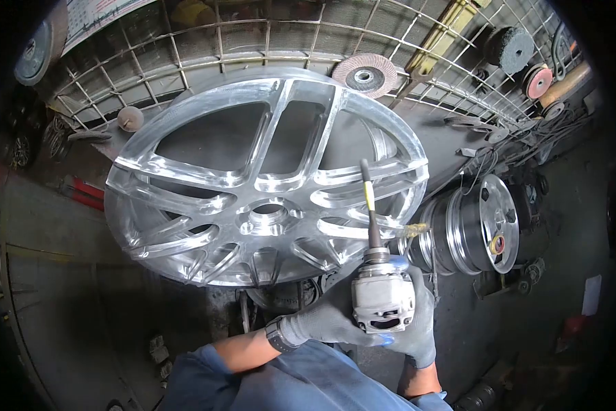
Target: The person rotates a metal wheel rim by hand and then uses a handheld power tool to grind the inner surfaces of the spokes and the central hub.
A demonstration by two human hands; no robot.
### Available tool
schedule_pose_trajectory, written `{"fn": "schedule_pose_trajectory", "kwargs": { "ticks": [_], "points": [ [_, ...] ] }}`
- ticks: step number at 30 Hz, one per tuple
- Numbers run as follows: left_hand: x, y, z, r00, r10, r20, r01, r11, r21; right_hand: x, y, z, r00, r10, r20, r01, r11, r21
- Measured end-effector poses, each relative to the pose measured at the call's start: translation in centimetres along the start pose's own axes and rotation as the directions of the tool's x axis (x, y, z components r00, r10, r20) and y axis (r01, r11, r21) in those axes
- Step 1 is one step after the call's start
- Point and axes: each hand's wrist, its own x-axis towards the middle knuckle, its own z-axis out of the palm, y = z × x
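A large bare-metal alloy wheel (273,179) with several spokes fills the middle of the view, tilted towards me. I grip a die grinder (383,298) with a grey body and a long dark shaft (373,222) in both gloved hands. My left hand (330,316), below a wrist watch (278,337), wraps the body from the left. My right hand (423,318) closes round it from the right. The shaft points up and overlaps the right-hand spokes in this view; a yellow band marks it near the tip.
Behind the wheel runs a wire mesh rack (219,42). A flap disc (366,75) leans there, and a dark abrasive wheel (513,49) hangs on the right. A second, polished rim (475,222) stands right of the work. Cables (486,161) lie near it.
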Motion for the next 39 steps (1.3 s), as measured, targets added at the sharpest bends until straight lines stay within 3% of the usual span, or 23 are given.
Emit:
{"fn": "schedule_pose_trajectory", "kwargs": {
  "ticks": [1, 4, 7, 11, 13, 14, 18, 20, 21, 31, 37, 39],
  "points": [
    [-0.2, -0.1, -0.1, 1.0, 0.012, -0.018, -0.01, 0.996, 0.088, 0.0, 0.1, 0.2, 1.0, -0.03, 0.003, 0.03, 1.0, 0.006],
    [0.3, 0.8, 0.0, 0.999, 0.038, 0.011, -0.039, 0.999, 0.015, 0.1, -0.4, 0.1, 1.0, -0.028, 0.01, 0.028, 1.0, -0.01],
    [1.8, 1.4, 0.0, 0.992, 0.107, 0.064, -0.116, 0.983, 0.141, -0.1, -0.7, -0.4, 0.991, 0.117, -0.066, -0.113, 0.991, 0.064],
    [1.9, 1.6, -0.1, 0.994, 0.077, 0.081, -0.091, 0.98, 0.177, -0.2, -0.7, -0.3, 0.995, 0.043, -0.091, -0.04, 0.999, 0.034],
    [1.2, 1.4, -0.3, 0.996, 0.045, 0.081, -0.041, 0.998, -0.052, -0.2, -0.6, 0.1, 0.997, 0.045, -0.057, -0.045, 0.999, -0.007],
    [0.7, 1.1, -0.4, 0.996, 0.044, 0.078, -0.04, 0.998, -0.053, -0.3, -0.5, 0.4, 0.998, 0.048, -0.027, -0.05, 0.998, -0.047],
    [-1.1, 0.0, -1.2, 0.996, 0.091, 0.016, -0.091, 0.996, 0.016, -0.1, -0.5, 2.0, 1.0, -0.011, 0.009, 0.011, 1.0, -0.02],
    [-2.1, -0.5, -1.1, 0.988, 0.107, -0.111, -0.12, 0.985, -0.121, 0.1, -0.9, 2.5, 0.999, 0.0, 0.046, 0.003, 0.999, -0.051],
    [-2.5, -0.7, -1.2, 0.983, 0.126, -0.134, -0.136, 0.988, -0.067, 0.2, -1.1, 2.7, 0.998, 0.001, 0.068, 0.003, 0.999, -0.05],
    [-3.0, 0.9, -0.1, 0.955, 0.115, -0.272, -0.143, 0.986, -0.084, 1.1, -0.8, 2.9, 0.987, -0.101, 0.125, 0.099, 0.995, 0.024],
    [-2.8, 0.5, 0.0, 0.954, 0.131, -0.271, -0.087, 0.982, 0.168, 0.9, 0.1, 2.6, 0.988, -0.085, 0.13, 0.075, 0.994, 0.078],
    [-2.4, 0.5, 0.2, 0.982, 0.068, -0.176, -0.034, 0.981, 0.189, 0.5, 0.6, 2.1, 0.99, -0.08, 0.117, 0.069, 0.993, 0.098]
  ]
}}
